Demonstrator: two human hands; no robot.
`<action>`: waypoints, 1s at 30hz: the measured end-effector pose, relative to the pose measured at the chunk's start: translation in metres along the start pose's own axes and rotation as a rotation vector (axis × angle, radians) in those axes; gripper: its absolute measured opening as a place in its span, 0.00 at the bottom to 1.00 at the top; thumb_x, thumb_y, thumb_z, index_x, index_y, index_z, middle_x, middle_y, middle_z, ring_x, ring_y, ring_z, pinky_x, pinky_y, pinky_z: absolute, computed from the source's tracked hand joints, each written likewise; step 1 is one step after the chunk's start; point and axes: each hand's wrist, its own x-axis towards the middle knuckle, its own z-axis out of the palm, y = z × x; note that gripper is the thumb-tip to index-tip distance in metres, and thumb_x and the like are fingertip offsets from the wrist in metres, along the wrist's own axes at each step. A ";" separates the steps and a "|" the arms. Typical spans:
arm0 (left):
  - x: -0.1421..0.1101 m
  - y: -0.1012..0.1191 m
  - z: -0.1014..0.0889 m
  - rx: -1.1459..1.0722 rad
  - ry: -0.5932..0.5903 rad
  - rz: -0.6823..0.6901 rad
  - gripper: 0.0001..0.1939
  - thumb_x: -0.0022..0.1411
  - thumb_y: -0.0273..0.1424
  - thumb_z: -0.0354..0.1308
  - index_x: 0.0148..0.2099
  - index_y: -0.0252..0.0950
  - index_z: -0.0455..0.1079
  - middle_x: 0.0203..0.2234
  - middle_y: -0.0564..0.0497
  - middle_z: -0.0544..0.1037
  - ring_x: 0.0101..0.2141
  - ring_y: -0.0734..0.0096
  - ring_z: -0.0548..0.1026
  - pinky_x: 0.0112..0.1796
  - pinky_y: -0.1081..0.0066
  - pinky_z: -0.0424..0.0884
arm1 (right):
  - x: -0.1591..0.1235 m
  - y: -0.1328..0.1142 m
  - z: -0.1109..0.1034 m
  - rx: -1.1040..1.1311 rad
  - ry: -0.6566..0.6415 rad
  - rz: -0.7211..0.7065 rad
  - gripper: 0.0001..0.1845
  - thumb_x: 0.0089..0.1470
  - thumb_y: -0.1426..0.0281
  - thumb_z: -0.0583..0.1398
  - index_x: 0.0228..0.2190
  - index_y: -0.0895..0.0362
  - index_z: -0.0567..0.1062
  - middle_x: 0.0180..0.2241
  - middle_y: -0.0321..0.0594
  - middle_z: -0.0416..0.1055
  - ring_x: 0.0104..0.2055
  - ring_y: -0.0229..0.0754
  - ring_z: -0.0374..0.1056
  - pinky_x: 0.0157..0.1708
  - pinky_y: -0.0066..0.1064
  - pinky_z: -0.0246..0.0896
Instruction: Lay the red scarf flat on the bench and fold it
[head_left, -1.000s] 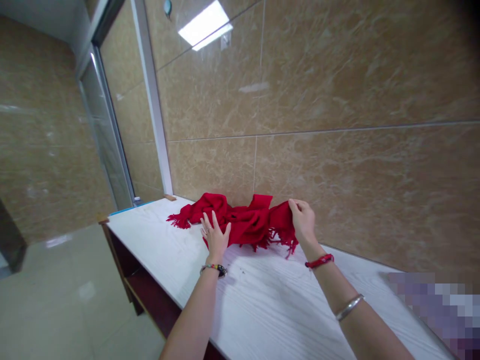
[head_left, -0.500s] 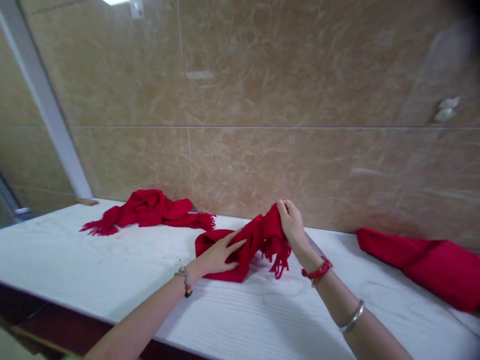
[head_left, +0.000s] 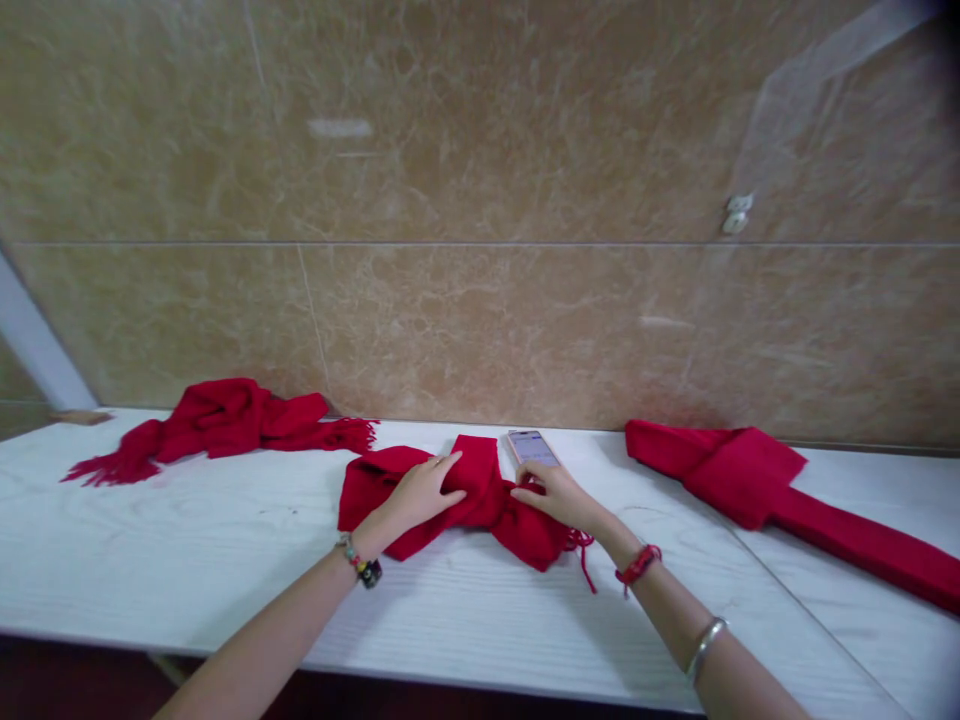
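Observation:
A red fringed scarf (head_left: 480,500) lies bunched and folded in front of me, with one part crossing over its middle. On its left side rests my left hand (head_left: 421,492), open, thumb spread apart from the other fingers and palm down on the cloth. My right hand (head_left: 553,490) is at the scarf's right half, its fingers curled in and closed on the cloth near the middle. Fringe hangs out below my right wrist, on the tabletop. Fingertips of the right hand are partly hidden in the folds.
Another crumpled red scarf (head_left: 232,420) lies left against the tiled wall (head_left: 480,330). Farther right is a folded red scarf (head_left: 727,465) with a long strip running right. A phone (head_left: 534,447) with its screen lit lies behind my right hand on the white table (head_left: 247,570).
My right hand has come down from the raised fringed end to the scarf's middle. That end now lies lower right, and a fold stands up at the middle. The view has turned right.

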 end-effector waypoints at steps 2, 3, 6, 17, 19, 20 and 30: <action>0.017 0.009 0.012 -0.032 0.047 -0.012 0.18 0.49 0.27 0.60 0.46 0.38 0.71 0.42 0.46 0.76 0.43 0.59 0.73 0.46 0.64 0.67 | -0.001 0.000 -0.002 0.012 -0.010 -0.013 0.06 0.48 0.67 0.58 0.30 0.56 0.68 0.29 0.37 0.71 0.33 0.40 0.66 0.34 0.32 0.58; 0.024 0.011 0.015 -0.045 0.071 -0.018 0.14 0.50 0.25 0.59 0.42 0.38 0.72 0.40 0.47 0.77 0.41 0.61 0.74 0.45 0.65 0.68 | -0.002 0.002 -0.004 0.022 -0.011 -0.006 0.07 0.47 0.68 0.59 0.31 0.55 0.68 0.29 0.37 0.71 0.33 0.40 0.66 0.35 0.32 0.59; 0.036 0.005 0.018 -0.062 0.198 -0.063 0.08 0.54 0.25 0.54 0.37 0.36 0.73 0.36 0.48 0.78 0.38 0.64 0.74 0.44 0.65 0.68 | -0.006 0.009 -0.014 0.037 0.004 0.059 0.09 0.46 0.71 0.60 0.33 0.55 0.68 0.27 0.35 0.72 0.32 0.39 0.67 0.35 0.32 0.60; 0.010 -0.007 0.008 -0.046 0.355 -0.050 0.09 0.58 0.28 0.50 0.38 0.35 0.70 0.34 0.47 0.75 0.38 0.63 0.72 0.45 0.61 0.66 | -0.008 0.016 -0.014 -0.168 0.145 -0.019 0.11 0.48 0.73 0.59 0.37 0.58 0.73 0.38 0.46 0.71 0.42 0.45 0.66 0.43 0.38 0.60; 0.009 0.003 0.010 -0.073 0.284 0.022 0.09 0.58 0.27 0.50 0.38 0.37 0.71 0.35 0.49 0.75 0.38 0.66 0.72 0.44 0.64 0.67 | -0.008 0.016 -0.008 -0.155 0.189 -0.102 0.15 0.49 0.73 0.59 0.42 0.58 0.71 0.41 0.47 0.69 0.45 0.45 0.64 0.47 0.40 0.59; 0.009 0.008 0.010 -0.096 0.244 0.071 0.09 0.58 0.27 0.50 0.38 0.37 0.71 0.35 0.50 0.75 0.38 0.67 0.72 0.43 0.66 0.68 | -0.008 0.015 -0.005 -0.144 0.201 -0.132 0.17 0.49 0.73 0.59 0.44 0.57 0.70 0.42 0.47 0.68 0.47 0.46 0.63 0.48 0.40 0.58; -0.001 0.041 0.021 -0.232 0.083 0.237 0.09 0.60 0.28 0.50 0.41 0.37 0.70 0.36 0.48 0.75 0.40 0.67 0.71 0.44 0.65 0.66 | -0.010 0.015 0.002 -0.129 0.086 -0.181 0.12 0.50 0.76 0.58 0.36 0.52 0.76 0.47 0.45 0.65 0.49 0.47 0.62 0.51 0.44 0.55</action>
